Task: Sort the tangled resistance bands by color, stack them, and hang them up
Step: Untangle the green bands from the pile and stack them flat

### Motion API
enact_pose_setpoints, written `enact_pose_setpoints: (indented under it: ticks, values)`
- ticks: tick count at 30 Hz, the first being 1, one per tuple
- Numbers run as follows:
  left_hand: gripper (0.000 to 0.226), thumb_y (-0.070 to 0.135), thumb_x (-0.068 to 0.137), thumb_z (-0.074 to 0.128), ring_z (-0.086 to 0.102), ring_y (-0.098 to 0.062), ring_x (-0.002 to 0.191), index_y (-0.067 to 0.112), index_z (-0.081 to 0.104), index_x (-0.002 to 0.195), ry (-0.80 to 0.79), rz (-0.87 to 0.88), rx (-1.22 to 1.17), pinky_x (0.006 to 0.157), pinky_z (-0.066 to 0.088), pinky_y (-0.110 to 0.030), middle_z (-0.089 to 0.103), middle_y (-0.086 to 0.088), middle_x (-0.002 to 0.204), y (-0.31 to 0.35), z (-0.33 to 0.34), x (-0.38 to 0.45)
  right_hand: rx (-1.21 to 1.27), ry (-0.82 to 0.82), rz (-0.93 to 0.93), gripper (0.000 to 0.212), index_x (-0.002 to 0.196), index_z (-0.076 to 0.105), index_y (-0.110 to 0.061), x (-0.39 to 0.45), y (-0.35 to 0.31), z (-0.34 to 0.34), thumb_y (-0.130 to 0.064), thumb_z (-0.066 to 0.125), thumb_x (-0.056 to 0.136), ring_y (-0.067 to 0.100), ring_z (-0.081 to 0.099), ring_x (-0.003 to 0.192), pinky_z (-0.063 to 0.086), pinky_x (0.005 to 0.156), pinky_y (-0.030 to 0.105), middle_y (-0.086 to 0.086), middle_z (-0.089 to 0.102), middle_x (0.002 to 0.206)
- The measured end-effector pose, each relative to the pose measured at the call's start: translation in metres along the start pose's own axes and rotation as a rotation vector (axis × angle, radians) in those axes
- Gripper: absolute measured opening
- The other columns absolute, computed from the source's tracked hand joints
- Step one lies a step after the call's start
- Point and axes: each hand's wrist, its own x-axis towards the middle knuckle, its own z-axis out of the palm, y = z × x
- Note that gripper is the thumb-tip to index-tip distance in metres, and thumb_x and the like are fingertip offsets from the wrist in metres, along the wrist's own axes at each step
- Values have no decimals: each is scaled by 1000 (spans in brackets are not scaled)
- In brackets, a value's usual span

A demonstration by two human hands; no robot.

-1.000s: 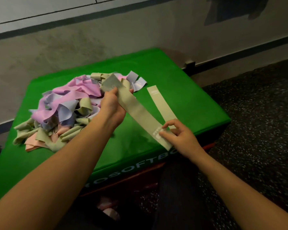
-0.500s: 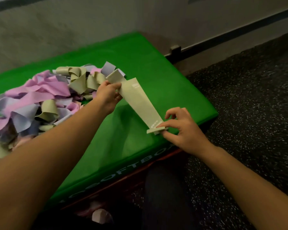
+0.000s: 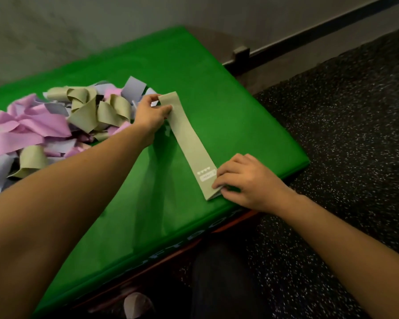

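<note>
Your left hand (image 3: 150, 113) and right hand (image 3: 240, 178) pinch opposite ends of the olive band (image 3: 189, 143), which lies diagonally on the green box (image 3: 217, 93), pile (image 3: 55, 125) leftward.

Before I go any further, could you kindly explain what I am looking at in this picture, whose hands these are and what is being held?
There is no machine here: a person wears a wide-angle camera on the head, looking down at their own bare arms. A bright green padded box stands on dark speckled flooring. On its left part lies a tangled heap of pink, lilac and sage-green resistance bands. One flat sage-green band lies stretched out apart from the heap. The left hand pinches its far end; the right hand grips its near end, beside a small printed label. It appears to be laid down as the green stack.
</note>
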Motion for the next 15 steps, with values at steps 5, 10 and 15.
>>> enact_pose_setpoints:
  ticks: [5,10,15]
  values:
    - [44,12,97,61,61,-20,105,16,49,139,38,97,263,82,54,-22,56,-7,131,-10,2,13,71,-15,-11,21,101,76,-25,-7,7,2,-38,66,89,12,55,88,43,73,33,-6,66,102]
    - [41,12,99,59,53,-15,115,17,54,139,57,151,390,108,41,-27,53,-5,141,-13,2,19,85,-32,-35,20,103,75,-28,-8,12,2,-41,67,90,9,52,89,37,73,28,-6,65,105]
    - [40,17,101,55,47,-18,133,16,54,141,5,208,518,114,32,-33,47,-3,149,-10,5,22,105,-35,-13,20,102,75,-28,-9,15,6,-42,66,90,9,52,90,35,75,27,-6,64,106]
